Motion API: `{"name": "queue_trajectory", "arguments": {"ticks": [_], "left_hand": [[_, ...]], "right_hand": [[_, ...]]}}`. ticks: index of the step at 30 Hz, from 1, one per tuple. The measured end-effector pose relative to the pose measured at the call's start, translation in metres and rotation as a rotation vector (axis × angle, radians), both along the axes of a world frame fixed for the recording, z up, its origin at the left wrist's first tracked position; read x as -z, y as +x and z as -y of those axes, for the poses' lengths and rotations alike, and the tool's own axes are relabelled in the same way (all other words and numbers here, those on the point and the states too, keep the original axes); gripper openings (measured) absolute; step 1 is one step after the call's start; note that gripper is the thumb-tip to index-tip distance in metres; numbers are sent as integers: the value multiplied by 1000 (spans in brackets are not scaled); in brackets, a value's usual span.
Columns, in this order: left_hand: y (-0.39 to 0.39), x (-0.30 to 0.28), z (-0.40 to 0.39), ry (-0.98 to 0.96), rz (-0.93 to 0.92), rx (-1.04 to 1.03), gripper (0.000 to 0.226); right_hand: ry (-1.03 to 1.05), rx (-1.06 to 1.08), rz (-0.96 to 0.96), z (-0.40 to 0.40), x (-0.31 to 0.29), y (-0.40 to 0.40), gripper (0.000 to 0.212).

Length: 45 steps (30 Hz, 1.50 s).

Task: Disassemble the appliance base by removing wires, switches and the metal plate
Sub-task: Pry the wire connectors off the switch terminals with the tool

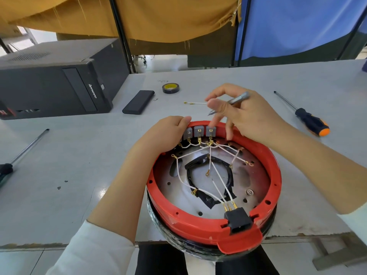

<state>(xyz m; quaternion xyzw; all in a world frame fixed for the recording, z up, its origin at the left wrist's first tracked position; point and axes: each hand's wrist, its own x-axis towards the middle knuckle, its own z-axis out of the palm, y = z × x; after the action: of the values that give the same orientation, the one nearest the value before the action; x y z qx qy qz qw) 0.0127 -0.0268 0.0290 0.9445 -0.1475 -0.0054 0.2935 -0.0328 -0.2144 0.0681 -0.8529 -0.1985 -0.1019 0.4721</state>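
Appliance base [214, 221], red ring w/ metal plate [256, 181] inside, sits at lower centre on worktop [59, 165] edge. Left hand [166, 133] curls over far rim by grey switches [198, 132]. Right hand [244, 114] clasps small metal tool [237, 99], fingers reaching toward switch terminals. Best approach, prob.: brace rim firmly, pull each white wire [179, 175] by its brass connector, not the lead.
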Motion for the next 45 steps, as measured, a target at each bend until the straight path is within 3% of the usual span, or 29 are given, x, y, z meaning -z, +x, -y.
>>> {"name": "queue_trajectory", "arguments": {"ticks": [3,6,8,10,16,19,23,28,31,38,45], "left_hand": [[0,0,0,-1,-3,-2,45],[1,1,0,-6,-12,-8,45],[1,1,1,-6,-13,-13,46],[0,1,1,3,-6,-10,47],[0,1,0,9,-7,-9,46],[0,1,0,9,-1,-9,46],[0,0,1,6,0,-7,47],[-1,0,1,0,-5,-9,45],[-1,0,1,-1,-10,-12,45],[-1,-2,2,9,-25,-15,45],[-3,-2,2,13,-12,-18,46]], "right_hand": [[-93,-35,-113,2,-6,-11,39],[-333,-21,-256,-1,-1,-16,24],[-622,51,-203,-7,5,-19,20],[-821,167,-61,-15,13,-24,31],[-1010,296,65,-28,27,-26,47],[-1032,292,65,-28,32,-28,42],[-982,276,99,-25,36,-29,15],[-825,234,-53,-20,25,-32,14],[-764,217,-28,-15,14,-34,7],[-946,243,235,-5,-7,-37,5],[-1072,155,272,0,-7,-36,11]]}}
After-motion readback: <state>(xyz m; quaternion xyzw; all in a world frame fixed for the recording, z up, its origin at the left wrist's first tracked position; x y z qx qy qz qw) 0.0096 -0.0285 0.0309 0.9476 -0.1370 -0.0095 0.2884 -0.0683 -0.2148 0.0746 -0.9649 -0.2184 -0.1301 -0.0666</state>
